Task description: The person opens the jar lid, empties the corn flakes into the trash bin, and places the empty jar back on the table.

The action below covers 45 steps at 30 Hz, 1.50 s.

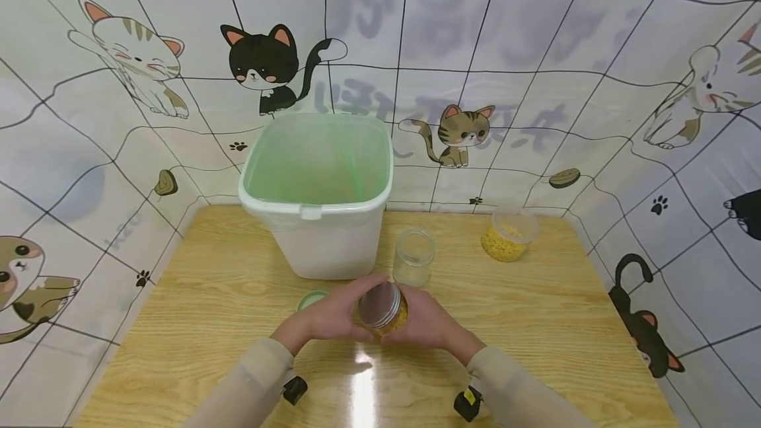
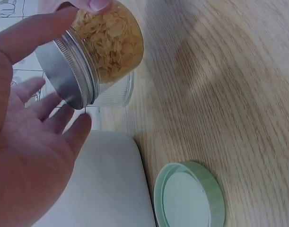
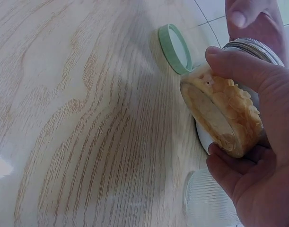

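A clear jar of yellow flakes (image 2: 111, 47) with a silver screw lid (image 1: 379, 306) is held tilted above the table, its lid toward my left. My right hand (image 1: 425, 316) grips the jar's body, thumb on one side and fingers curled round the other, as the right wrist view shows. Around the lid, my left hand (image 2: 35, 132) is spread with loosely bent fingers; its thumb crosses near the lid's edge, and whether it touches cannot be told. Behind the jar stands an empty ribbed glass (image 1: 414, 256). A green round lid (image 2: 189, 196) lies on the table beside my left hand.
A large white bin (image 1: 333, 243) with a pale green inside stands at the back left of the wooden table (image 1: 535, 349). At the back right is a clear tub (image 1: 508, 236) of yellow bits. A cat-printed sheet (image 1: 452, 32) surrounds the table's back and sides.
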Tool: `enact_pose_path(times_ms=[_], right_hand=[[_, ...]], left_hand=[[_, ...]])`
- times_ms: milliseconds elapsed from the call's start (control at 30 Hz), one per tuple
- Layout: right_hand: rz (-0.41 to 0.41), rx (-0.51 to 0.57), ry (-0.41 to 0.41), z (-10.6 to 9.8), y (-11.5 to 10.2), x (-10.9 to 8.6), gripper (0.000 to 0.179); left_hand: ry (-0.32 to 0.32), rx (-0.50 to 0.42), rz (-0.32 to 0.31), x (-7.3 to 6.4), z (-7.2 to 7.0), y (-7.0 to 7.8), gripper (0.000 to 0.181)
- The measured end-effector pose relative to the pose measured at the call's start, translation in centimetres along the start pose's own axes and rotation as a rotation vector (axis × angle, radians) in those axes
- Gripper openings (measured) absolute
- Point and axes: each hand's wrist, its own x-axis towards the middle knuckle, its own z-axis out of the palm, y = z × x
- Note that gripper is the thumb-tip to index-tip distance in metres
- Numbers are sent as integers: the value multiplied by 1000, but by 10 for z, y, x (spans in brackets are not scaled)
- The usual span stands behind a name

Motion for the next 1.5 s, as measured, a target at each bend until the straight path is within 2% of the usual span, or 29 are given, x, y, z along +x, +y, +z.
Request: enact_pose_path(times_ms=[67, 133, 267, 333, 400, 500, 633, 733, 800, 933, 1033, 1100, 1167, 1367, 1433, 1500], right_hand=[[-4, 1, -4, 0, 1, 0, 85], [-2, 1, -2, 0, 2, 0, 87], [20, 4, 14, 0, 3, 0, 85], [27, 1, 24, 0, 3, 0, 84], [19, 0, 29, 0, 3, 0, 82], [4, 2, 24, 0, 3, 1, 82], [0, 3, 10, -2, 3, 0, 84], [2, -4, 4, -2, 3, 0, 86], [1, -9, 4, -3, 2, -1, 87], [16, -10, 8, -5, 0, -1, 87], [20, -25, 16, -5, 1, -1, 84], [20, -34, 20, -4, 1, -1, 83], [18, -41, 20, -4, 2, 0, 84], [28, -10, -6, -4, 2, -1, 91], [33, -9, -10, -5, 2, -2, 92], [38, -15, -11, -6, 2, -3, 93]], left_hand=[[-1, 13, 17, 0, -1, 0, 93], [13, 25, -1, 0, 0, 1, 87], [79, 42, -107, 1, 3, 3, 79], [115, 56, -163, 2, 5, 4, 91], [129, 69, -181, 2, 6, 4, 101], [107, 59, -133, 1, 5, 5, 107], [21, -5, -43, -1, 1, 6, 99], [-5, -8, -23, -1, -1, 6, 96], [7, 31, -29, 0, -1, 6, 93], [53, 120, -106, 3, 2, 6, 86], [65, 195, -197, 4, 6, 8, 91], [68, 224, -218, 4, 8, 10, 94], [59, 228, -186, 3, 8, 10, 92], [-22, 105, 18, 4, 1, 7, 95], [-34, 104, 52, 5, -1, 7, 92], [-23, 126, 52, 6, -2, 8, 87]])
